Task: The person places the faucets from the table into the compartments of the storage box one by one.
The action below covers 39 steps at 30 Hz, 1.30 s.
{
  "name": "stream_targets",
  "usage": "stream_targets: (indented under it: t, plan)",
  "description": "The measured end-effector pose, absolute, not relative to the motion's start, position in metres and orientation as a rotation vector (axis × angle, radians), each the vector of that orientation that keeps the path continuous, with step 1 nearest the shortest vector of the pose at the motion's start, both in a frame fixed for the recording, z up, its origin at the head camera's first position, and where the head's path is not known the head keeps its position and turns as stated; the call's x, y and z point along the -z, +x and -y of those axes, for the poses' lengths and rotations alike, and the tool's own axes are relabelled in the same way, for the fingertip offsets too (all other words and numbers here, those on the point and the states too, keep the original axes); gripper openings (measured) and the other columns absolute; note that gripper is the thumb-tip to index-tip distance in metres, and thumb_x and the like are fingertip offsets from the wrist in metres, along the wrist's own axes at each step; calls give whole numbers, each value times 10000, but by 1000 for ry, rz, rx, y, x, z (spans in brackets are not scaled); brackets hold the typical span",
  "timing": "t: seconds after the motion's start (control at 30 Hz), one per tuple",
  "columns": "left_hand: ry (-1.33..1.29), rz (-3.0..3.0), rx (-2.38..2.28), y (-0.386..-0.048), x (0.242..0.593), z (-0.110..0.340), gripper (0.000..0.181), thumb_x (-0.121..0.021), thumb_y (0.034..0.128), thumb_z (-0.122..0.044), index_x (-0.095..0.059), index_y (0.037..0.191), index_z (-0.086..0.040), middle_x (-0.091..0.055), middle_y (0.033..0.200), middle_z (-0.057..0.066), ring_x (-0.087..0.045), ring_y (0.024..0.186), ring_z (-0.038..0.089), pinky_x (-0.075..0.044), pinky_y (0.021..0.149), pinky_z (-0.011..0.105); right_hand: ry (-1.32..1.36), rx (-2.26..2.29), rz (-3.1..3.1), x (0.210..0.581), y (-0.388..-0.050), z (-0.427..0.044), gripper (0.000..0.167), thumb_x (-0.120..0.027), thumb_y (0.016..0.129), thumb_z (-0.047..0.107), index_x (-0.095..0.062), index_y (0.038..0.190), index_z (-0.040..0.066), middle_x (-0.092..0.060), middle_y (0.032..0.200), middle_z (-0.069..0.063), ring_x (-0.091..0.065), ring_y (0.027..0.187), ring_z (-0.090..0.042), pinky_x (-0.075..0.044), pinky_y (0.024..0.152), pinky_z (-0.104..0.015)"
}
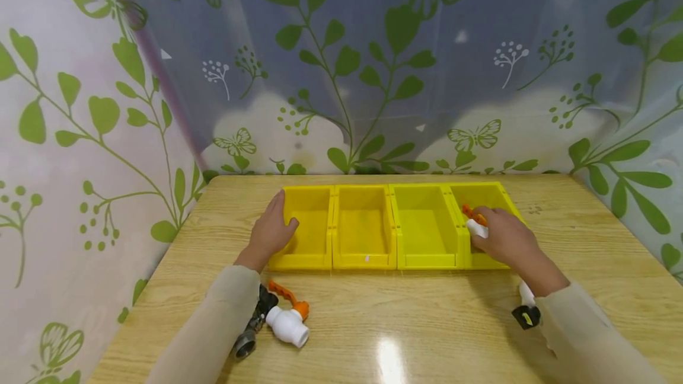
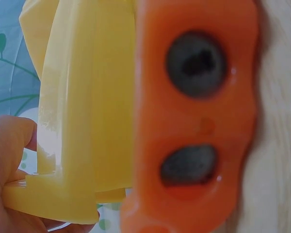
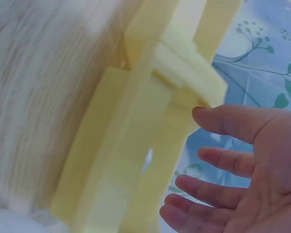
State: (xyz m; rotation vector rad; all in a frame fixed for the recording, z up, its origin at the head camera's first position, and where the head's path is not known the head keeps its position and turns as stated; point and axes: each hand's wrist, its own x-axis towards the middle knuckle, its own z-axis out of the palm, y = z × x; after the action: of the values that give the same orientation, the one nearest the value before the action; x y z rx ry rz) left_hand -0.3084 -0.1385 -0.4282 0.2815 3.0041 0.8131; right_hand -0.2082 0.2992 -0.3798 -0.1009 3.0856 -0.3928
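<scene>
My left hand grips the side wall of the leftmost yellow bin, thumb inside; its fingers curl around the bin edge in the left wrist view. Over the rightmost bin is my right hand. Beside its thumb and forefinger shows a white ball valve with an orange handle. The right wrist view has that hand with fingers spread and nothing visible between them, by a bin edge. A second white ball valve with an orange handle lies below my left wrist.
Two more yellow bins stand between the outer ones, in one row. A black and grey valve lies partly under the left sleeve. Near the right sleeve lies a white piece with a black handle. Patterned curtains border the wooden table.
</scene>
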Motion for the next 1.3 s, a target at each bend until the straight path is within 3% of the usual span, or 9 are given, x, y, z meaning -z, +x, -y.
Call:
stream_targets:
  t: [0.3, 0.6, 0.83, 1.3]
  plan:
    - [279, -3006, -807, -309, 430, 139, 769, -513, 974, -245, -67, 1558, -19, -138, 1603, 185, -301, 1395, 395, -306, 1092, 538, -106, 408, -3141, 365, -195, -294, 601, -709, 877, 226, -473, 1345, -66, -512, 1275, -341, -524, 1072, -508, -471, 811, -600]
    - [281, -2989, -824, -306, 430, 140, 770, -512, 975, -249, -65, 1557, -17, -128, 1607, 174, -268, 1416, 380, -289, 1103, 536, -115, 448, -3220, 357, -178, -296, 522, -710, 872, 192, -520, 1291, -55, -529, 1240, -339, -539, 1034, -491, -487, 761, -589]
    - [283, -2988, -804, -307, 427, 140, 783, -511, 977, -255, -42, 1559, -24, -116, 1609, 177, -287, 1401, 393, -310, 1084, 543, -64, 497, -3244, 351, -168, -306, 529, -683, 886, 200, -503, 1307, -63, -462, 1304, -369, -460, 1127, -549, -429, 837, -653]
    - [276, -2982, -836, -307, 427, 139, 771, -510, 977, -256, -60, 1560, -28, -120, 1611, 163, -301, 1397, 388, -312, 1088, 533, 43, 477, -3237, 350, -159, -338, 585, -679, 890, 235, -464, 1317, -103, -459, 1286, -399, -473, 1070, -574, -422, 792, -659]
